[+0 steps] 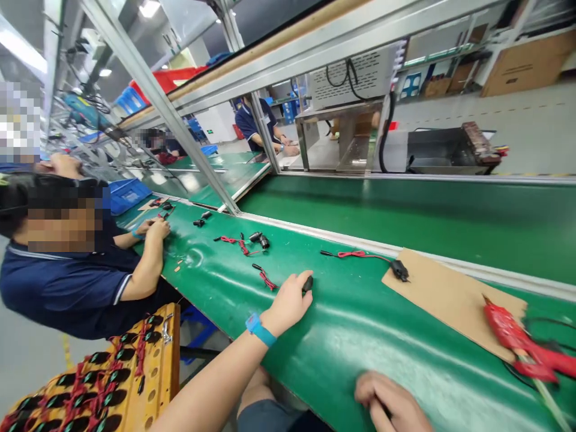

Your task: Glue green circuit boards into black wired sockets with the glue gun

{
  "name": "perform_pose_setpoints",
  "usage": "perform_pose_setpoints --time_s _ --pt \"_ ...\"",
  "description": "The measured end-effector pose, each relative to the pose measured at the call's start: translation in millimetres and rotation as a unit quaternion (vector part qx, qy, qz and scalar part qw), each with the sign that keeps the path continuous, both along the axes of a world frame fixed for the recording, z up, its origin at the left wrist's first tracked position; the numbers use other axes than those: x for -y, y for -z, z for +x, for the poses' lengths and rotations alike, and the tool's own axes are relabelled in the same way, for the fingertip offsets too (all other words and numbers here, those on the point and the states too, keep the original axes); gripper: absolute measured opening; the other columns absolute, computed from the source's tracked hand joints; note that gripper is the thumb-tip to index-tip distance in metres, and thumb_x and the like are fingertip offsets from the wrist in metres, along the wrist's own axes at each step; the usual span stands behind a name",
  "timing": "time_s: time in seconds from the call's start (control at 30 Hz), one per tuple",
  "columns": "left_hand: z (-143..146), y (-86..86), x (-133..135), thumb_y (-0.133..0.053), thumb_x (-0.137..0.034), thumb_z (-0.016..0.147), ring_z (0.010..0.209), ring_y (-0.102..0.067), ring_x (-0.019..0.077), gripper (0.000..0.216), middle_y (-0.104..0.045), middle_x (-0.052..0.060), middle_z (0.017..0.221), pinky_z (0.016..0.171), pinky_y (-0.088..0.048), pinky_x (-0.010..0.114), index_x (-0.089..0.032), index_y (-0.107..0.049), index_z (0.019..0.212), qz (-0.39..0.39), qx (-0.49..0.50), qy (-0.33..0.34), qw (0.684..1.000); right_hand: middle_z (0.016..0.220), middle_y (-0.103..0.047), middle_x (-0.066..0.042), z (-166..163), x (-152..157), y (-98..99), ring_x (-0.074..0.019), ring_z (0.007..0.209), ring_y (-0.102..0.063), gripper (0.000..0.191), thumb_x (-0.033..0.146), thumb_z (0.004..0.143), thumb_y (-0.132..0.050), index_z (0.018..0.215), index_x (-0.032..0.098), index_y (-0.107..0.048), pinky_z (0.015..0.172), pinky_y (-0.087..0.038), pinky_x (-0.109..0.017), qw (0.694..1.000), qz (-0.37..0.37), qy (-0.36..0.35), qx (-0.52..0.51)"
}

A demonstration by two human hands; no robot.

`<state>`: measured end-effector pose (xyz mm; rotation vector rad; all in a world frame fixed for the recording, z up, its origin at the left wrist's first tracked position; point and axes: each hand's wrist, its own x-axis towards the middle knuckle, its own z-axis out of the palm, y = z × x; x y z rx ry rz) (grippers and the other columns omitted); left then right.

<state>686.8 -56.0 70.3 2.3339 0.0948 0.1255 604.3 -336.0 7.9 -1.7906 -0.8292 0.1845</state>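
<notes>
My left hand [288, 306], with a blue band on the wrist, reaches over the green bench mat and has its fingers closed on a small black part [308, 284]. A red wire with a black connector [266, 279] lies just beyond that hand; whether it joins the part is hidden. Near the bench's front edge, my right hand [389, 403] is curled closed. A dark sliver shows between its fingers, too little to name. Ahead of it, a black part with a red wire [398, 270] rests on a brown cardboard sheet [443, 297].
A red-handled tool with a pointed tip [504, 327] lies on the right, over the cardboard. More black parts [260, 239] with red wires are farther left. A co-worker [81, 288] sits at left, beside a yellow tray [168, 360] of wired parts. A metal frame [198, 150] rises behind.
</notes>
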Motion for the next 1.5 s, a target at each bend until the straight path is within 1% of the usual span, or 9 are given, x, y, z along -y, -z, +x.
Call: perform_pose_setpoints --time_s 0.07,0.13,0.27,0.47,0.7,0.93,1.1,1.2,1.5 --pt "-11.7 -9.9 27.9 -0.063 -0.025 0.085 0.067 -0.066 0.0211 0.05 -0.062 0.003 0.077 0.066 -0.054 0.033 -0.021 -0.06 0.135 -0.087 -0.016 0.004 0.996 0.114 -0.07 -0.01 2.0 -1.2 -13.9 -0.02 0.093 -0.071 0.024 0.029 0.103 -0.047 0.122 0.025 -0.061 0.077 -0.061 -0.032 0.996 -0.008 0.083 -0.01" --pt "-27.3 -23.1 56.5 -0.064 -0.032 0.088 0.064 -0.068 0.0195 0.054 -0.063 0.001 0.077 0.059 -0.054 0.03 -0.022 -0.051 0.14 -0.242 -0.055 0.0 0.969 0.145 -0.056 -0.015 7.0 -0.9 -23.8 -0.0272 0.128 -0.06 0.051 0.034 0.098 -0.059 0.146 0.024 -0.047 0.098 -0.058 -0.041 0.992 -0.007 0.128 -0.002" --pt "-66.2 -44.5 99.7 -0.081 -0.028 0.078 0.081 -0.073 0.0185 0.049 -0.07 0.002 0.092 0.073 -0.059 0.03 -0.025 -0.056 0.12 -0.587 -0.137 -0.05 0.797 0.146 -0.057 -0.017 12.8 3.4 -39.5 -0.0303 0.135 -0.055 0.065 0.038 0.092 -0.068 0.15 0.02 -0.045 0.112 -0.047 -0.05 0.996 0.011 0.094 0.003" --pt "-111.2 -26.5 112.1 -0.087 -0.019 0.073 0.076 -0.071 0.014 0.038 -0.073 0.002 0.089 0.065 -0.056 0.024 -0.02 -0.061 0.1 -0.651 -0.116 -0.113 0.742 0.075 -0.071 -0.002 0.8 7.4 -62.6 -0.016 0.069 -0.066 0.024 0.036 0.101 -0.055 0.106 0.017 -0.069 0.071 -0.054 -0.029 0.997 0.01 0.032 -0.074" --pt "-131.6 5.0 104.4 -0.073 -0.045 0.089 0.082 -0.072 0.0189 0.033 -0.076 0.011 0.094 0.068 -0.058 0.027 -0.014 -0.069 0.1 -0.698 -0.172 -0.128 0.683 0.07 -0.066 0.001 -3.4 12.0 -63.0 -0.0115 0.06 -0.06 0.033 0.037 0.107 -0.045 0.101 0.018 -0.072 0.062 -0.048 -0.023 0.995 0.0 -0.054 -0.089" --pt "-131.4 3.0 99.1 -0.074 -0.018 0.082 0.082 -0.07 0.0164 0.021 -0.074 0.005 0.095 0.071 -0.056 0.027 -0.019 -0.065 0.101 -0.689 -0.155 -0.14 0.694 0.071 -0.064 0.0 3.6 17.0 -73.2 -0.0125 0.063 -0.057 0.035 0.035 0.107 -0.045 0.091 0.019 -0.071 0.064 -0.045 -0.024 0.994 -0.015 -0.09 -0.063" --pt "-127.0 -2.9 95.6 -0.071 -0.047 0.087 0.081 -0.069 0.0195 0.033 -0.073 0.008 0.095 0.065 -0.055 0.028 -0.02 -0.063 0.105 -0.706 -0.181 -0.105 0.677 0.075 -0.067 -0.002 13.3 23.6 -84.9 -0.014 0.066 -0.059 0.039 0.036 0.107 -0.042 0.089 0.019 -0.071 0.067 -0.046 -0.025 0.991 -0.03 -0.128 -0.016" --pt "-128.7 0.0 96.2 -0.076 -0.042 0.085 0.078 -0.069 0.017 0.028 -0.073 0.007 0.089 0.065 -0.054 0.025 -0.019 -0.063 0.093 -0.69 -0.197 -0.135 0.683 0.076 -0.068 -0.002 18.4 26.3 -86.5 -0.0139 0.067 -0.061 0.039 0.035 0.107 -0.042 0.091 0.018 -0.073 0.069 -0.047 -0.025 0.991 -0.029 -0.123 -0.032" --pt "-154.7 -8.8 99.8 -0.078 -0.033 0.087 0.093 -0.072 0.0212 0.043 -0.074 0.01 0.106 0.085 -0.054 0.033 -0.019 -0.062 0.125 -0.528 -0.181 -0.009 0.829 0.054 -0.057 0.003 19.3 24.9 -76.7 -0.009 0.05 -0.05 0.033 0.024 0.096 -0.053 0.065 0.016 -0.061 0.053 -0.039 -0.021 0.984 0.009 -0.042 -0.174"
